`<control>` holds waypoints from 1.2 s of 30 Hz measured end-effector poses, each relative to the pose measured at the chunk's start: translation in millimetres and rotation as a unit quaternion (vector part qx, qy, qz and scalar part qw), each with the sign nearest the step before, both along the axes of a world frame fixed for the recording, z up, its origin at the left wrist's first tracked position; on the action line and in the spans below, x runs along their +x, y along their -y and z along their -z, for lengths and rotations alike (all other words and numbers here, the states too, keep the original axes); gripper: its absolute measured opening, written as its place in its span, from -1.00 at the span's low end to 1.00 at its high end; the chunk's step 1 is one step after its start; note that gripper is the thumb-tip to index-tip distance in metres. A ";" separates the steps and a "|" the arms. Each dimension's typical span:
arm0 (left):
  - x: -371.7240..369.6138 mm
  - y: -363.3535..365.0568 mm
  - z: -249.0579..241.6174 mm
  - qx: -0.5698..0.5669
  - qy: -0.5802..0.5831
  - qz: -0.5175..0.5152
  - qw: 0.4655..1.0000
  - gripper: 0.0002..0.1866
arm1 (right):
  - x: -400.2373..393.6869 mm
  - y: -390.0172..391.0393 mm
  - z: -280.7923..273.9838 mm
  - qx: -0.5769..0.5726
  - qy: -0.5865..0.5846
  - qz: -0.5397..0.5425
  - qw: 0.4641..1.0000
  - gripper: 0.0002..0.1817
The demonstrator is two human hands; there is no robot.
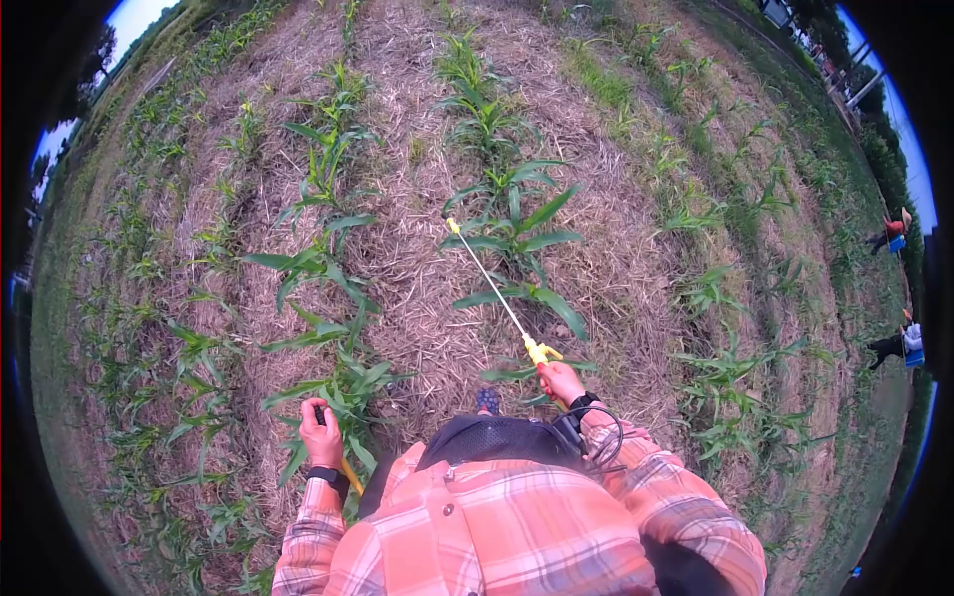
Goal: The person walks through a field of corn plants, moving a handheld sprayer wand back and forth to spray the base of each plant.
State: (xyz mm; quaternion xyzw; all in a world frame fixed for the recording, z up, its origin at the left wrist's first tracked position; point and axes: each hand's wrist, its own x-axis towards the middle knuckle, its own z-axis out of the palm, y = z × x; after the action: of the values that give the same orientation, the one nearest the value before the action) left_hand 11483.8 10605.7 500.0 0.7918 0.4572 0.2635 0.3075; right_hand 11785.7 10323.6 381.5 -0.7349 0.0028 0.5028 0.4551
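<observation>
My right hand (559,382) is wrapped round the yellow handle of a spray wand (490,280). Its thin pale tube slants forward and left, and the yellow nozzle end hangs beside a leafy corn plant (522,233). At lower left, my left hand (320,434) is closed on the black grip of a pump lever (351,477), whose yellow bar runs back toward my side. Corn leaves (353,392) are close to that hand. A dark hose (608,452) loops by my right wrist.
Rows of young corn (333,159) run away from me on both sides. Dry straw (417,298) covers the soil between them. My patterned shoe (488,401) shows below. Far right, two people (891,233) with blue tanks (914,358) are in the field.
</observation>
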 end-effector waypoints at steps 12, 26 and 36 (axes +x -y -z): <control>21.2 -16.3 -92.2 -0.052 0.083 -0.065 0.993 -0.92 | 114.4 31.9 3.2 0.024 0.039 0.301 0.952 -0.71; 147.1 -185.7 10.1 -0.052 0.007 -0.006 0.999 -0.87 | 163.7 -147.9 -9.2 -0.008 0.038 0.160 0.986 -0.71; 156.9 -260.2 -56.4 -0.055 0.085 -0.005 0.995 -0.87 | 144.7 -295.8 -29.4 -0.052 0.052 -0.216 0.974 -0.66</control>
State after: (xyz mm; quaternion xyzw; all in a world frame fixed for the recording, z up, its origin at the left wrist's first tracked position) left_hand 11640.6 10865.9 556.4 0.7462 0.4470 0.3060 0.3870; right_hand 11930.4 10619.4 410.9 -0.7663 -0.1534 0.5492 0.2961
